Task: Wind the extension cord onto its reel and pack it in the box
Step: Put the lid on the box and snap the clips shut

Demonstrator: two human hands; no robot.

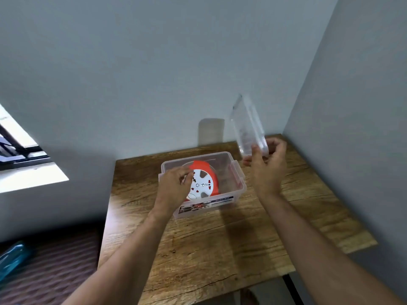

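A clear plastic box (239, 190) stands on the wooden table (220, 238). Inside it the orange and white cord reel (203, 183) leans tilted, its white face toward me. My left hand (174, 186) hovers over the box's left side with fingers curled at the reel's rim; whether it still grips the reel I cannot tell. To the right of the box, my right hand (267, 164) holds the clear lid (247, 126) upright by its lower edge, above the table.
Grey walls close in behind and to the right of the table. A window (19, 148) is at the far left. A blue object (11, 258) lies on the dark patterned floor at lower left.
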